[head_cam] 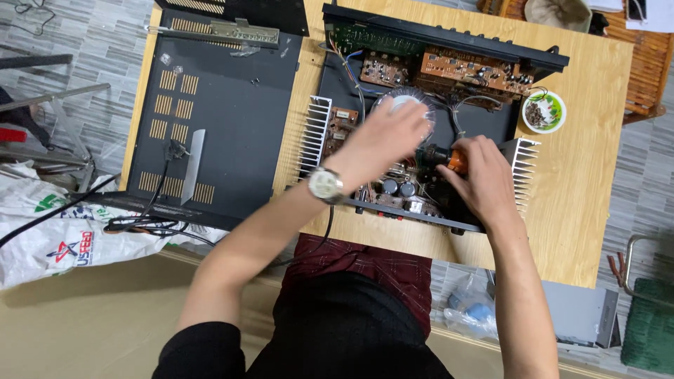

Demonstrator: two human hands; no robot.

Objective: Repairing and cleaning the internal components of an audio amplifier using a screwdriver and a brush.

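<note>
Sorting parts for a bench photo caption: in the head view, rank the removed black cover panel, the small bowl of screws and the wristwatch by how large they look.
1. black cover panel, by far the largest.
2. small bowl.
3. wristwatch on the left hand; it looks slightly smaller than the bowl, but it sits closer to the camera, so that ranking is unsure.

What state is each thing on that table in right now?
Amplifier chassis: open, circuit boards exposed.
Black cover panel: off, lying flat beside the chassis.
Orange-handled screwdriver: gripped by the right hand.
Left hand: resting on the round transformer.
Small bowl: holding small dark parts.
</note>
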